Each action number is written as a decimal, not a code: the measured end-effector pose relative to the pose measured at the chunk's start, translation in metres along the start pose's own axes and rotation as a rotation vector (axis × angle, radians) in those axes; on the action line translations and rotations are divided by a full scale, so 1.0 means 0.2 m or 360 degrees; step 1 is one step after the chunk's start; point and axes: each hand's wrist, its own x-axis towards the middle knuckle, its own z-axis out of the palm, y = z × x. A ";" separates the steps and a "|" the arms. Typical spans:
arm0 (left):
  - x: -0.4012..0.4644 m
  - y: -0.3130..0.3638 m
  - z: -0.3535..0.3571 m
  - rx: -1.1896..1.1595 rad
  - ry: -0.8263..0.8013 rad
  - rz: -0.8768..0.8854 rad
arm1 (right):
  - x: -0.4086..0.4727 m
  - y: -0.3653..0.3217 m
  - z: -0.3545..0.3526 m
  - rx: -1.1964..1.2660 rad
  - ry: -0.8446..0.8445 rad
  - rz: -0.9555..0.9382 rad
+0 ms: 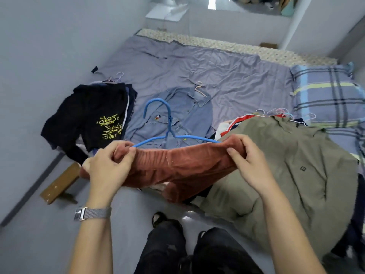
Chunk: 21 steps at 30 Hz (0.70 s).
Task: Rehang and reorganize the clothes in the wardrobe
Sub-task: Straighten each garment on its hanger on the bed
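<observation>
over bed [217, 76], hands [177, 157] stretch rust garment [177, 167] on blue hanger [167, 123].

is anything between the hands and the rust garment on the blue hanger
Nothing visible. The left hand and right hand already pinch the rust garment at each end of the blue hanger.

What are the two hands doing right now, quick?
Left hand: closed, pinching the rust-red garment by the end of the blue hanger.
Right hand: closed, gripping the garment's other end.
</observation>
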 end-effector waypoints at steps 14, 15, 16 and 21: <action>-0.25 -0.39 -0.85 0.0137 0.0434 -0.0278 | -0.11 -0.67 0.58 -0.0009 -0.0214 -0.0386; -0.26 -0.44 -0.92 0.0135 0.0452 -0.0303 | -0.13 -0.73 0.64 -0.0009 -0.0225 -0.0419; -0.27 -0.49 -0.98 0.0130 0.0476 -0.0324 | -0.14 -0.79 0.71 -0.0006 -0.0234 -0.0450; -0.28 -0.73 -1.27 0.0092 0.0558 -0.0359 | -0.21 -1.05 1.01 0.0036 -0.0209 -0.0555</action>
